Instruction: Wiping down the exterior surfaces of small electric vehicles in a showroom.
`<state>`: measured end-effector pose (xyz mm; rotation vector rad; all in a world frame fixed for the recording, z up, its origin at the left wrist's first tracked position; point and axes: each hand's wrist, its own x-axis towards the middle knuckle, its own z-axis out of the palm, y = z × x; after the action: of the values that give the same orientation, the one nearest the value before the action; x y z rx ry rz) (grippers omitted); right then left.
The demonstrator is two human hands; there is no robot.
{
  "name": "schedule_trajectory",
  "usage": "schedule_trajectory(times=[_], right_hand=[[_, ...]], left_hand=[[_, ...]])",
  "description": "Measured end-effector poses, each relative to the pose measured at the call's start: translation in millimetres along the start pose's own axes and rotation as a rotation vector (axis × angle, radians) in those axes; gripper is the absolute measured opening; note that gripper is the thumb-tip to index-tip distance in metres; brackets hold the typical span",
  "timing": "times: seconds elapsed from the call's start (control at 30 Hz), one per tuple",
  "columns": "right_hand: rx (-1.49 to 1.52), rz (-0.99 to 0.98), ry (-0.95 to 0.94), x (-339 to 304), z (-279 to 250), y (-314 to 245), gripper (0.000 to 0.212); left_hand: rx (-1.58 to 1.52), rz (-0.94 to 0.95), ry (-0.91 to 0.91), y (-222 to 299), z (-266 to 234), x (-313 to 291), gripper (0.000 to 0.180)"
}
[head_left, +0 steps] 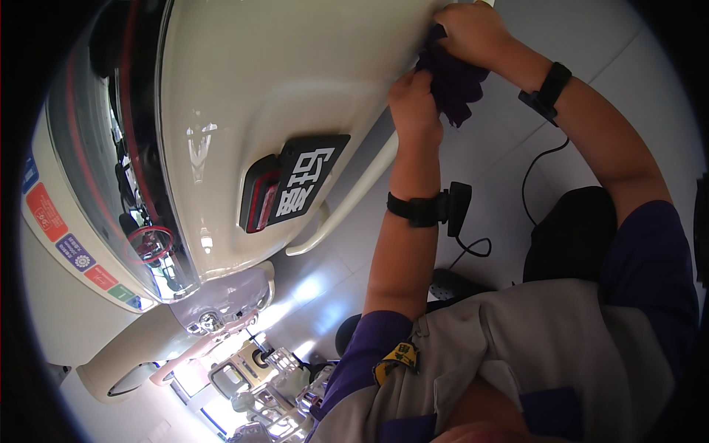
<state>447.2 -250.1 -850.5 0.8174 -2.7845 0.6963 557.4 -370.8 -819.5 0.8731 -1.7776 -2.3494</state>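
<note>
Between my two hands hangs a crumpled dark purple cloth [456, 81]. My left hand [415, 103] is closed on its near left edge, close beside the cream body panel [295, 66] of a small vehicle. Farther up and to the right, my right hand [473, 33] grips the upper part of the same cloth, with its fingers by the panel's lower edge. Part of the cloth is hidden behind my fingers. A black strap with a small device sits on each wrist, the left strap [425, 210] and the right strap [550, 92].
Left of my hands, the vehicle has a black plate with white characters [309, 176], a red lamp [264, 199] and a dark window [96, 148]. A cream tube bar [354, 192] runs below the panel. Grey floor tiles [495, 177] lie beneath. Other vehicles [273, 376] stand at lower left.
</note>
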Motion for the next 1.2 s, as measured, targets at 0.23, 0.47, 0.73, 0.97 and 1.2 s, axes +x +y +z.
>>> schedule_trajectory(times=[0.23,0.47,0.73,0.97,1.2], right_hand=[[0.248,0.014,0.183,0.9,-14.8,-7.9,0.019],[0.302,-0.007,0.191,-7.8,1.5,4.1,0.016],[0.383,-0.093,0.345,-9.7,0.6,-0.4,0.017],[0.253,-0.322,0.525,4.1,-34.4,-10.1,0.016],[0.129,-0.325,0.41,-5.1,-4.4,8.8,0.016]], left_hand=[[-0.06,0.178,-0.144,-0.2,4.1,10.6,0.021],[0.034,0.179,-0.018,-13.7,16.9,18.9,0.02],[0.295,0.246,0.029,-11.4,20.1,12.9,0.023],[0.058,0.324,-0.094,-9.8,18.9,12.0,0.025],[0.111,0.012,-0.162,-7.0,27.6,14.6,0.02]])
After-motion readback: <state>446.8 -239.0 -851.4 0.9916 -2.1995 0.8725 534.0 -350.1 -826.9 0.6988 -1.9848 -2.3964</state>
